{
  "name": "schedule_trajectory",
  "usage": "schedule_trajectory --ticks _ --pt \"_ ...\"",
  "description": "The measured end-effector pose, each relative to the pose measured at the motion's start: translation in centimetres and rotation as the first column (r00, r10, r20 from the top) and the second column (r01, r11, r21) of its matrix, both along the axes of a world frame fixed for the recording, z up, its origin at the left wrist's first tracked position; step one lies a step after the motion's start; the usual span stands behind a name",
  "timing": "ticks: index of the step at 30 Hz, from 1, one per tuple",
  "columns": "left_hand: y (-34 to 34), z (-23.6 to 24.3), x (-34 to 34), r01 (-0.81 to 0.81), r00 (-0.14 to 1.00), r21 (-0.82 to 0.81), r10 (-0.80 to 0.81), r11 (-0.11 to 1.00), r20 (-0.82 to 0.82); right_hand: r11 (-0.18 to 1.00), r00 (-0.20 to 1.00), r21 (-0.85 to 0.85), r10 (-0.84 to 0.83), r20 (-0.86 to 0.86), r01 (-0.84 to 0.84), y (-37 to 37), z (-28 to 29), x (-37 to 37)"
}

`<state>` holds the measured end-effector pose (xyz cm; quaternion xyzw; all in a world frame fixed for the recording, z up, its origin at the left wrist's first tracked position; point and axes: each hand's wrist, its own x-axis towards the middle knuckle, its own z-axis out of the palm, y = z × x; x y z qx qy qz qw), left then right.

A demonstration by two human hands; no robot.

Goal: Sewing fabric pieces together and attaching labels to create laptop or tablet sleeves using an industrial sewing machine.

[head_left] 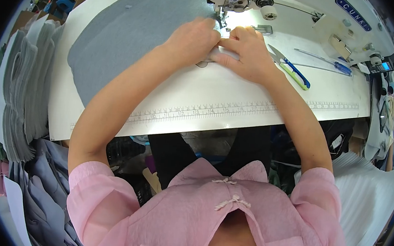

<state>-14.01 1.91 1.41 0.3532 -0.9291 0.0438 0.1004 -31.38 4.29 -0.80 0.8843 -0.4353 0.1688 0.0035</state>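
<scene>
A large piece of grey-blue fabric (125, 38) spreads over the left of the white sewing table, its right end reaching the sewing machine's needle and presser foot (222, 19). My left hand (195, 40) lies at the fabric's right edge just in front of the foot, fingers curled down and closed on the edge. Beside it, fingertips nearly meeting, my right hand (248, 54) is bent with thumb and fingers pressed together under the lit needle area. What the right fingers pinch is hidden.
Right of my hands lie small scissors or snips with blue and green handles (295, 74) and a blue-handled screwdriver (340, 67). A printed ruler (207, 112) runs along the near table edge. Stacked cut fabric (29, 82) hangs at the left; white foam sheeting (362, 196) stands lower right.
</scene>
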Motion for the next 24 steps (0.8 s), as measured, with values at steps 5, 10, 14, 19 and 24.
schedule_trajectory --ticks 5,10,14,19,24 --pt "-0.7 1.1 0.8 -0.006 1.000 0.138 0.005 0.990 0.001 0.993 0.984 -0.030 -0.104 0.147 0.110 0.1 -0.5 0.0" --pt "-2.3 0.3 2.5 0.164 0.986 -0.062 -0.165 0.985 -0.010 0.991 0.987 -0.081 -0.098 0.128 0.108 0.5 -0.2 0.4" --pt "-2.3 -1.5 2.9 0.084 0.976 0.290 -0.020 0.953 -0.218 0.991 0.991 -0.089 -0.094 0.096 0.103 0.3 0.0 0.6" --pt "-1.0 -2.3 1.9 -0.067 0.981 0.169 0.096 0.983 -0.167 0.995 0.993 -0.085 -0.046 0.105 0.055 -0.3 0.2 0.3" --pt "-0.1 -2.2 0.8 -0.177 0.955 0.169 0.210 0.970 -0.208 0.995 0.993 -0.062 -0.072 0.093 0.078 -0.6 0.3 0.2"
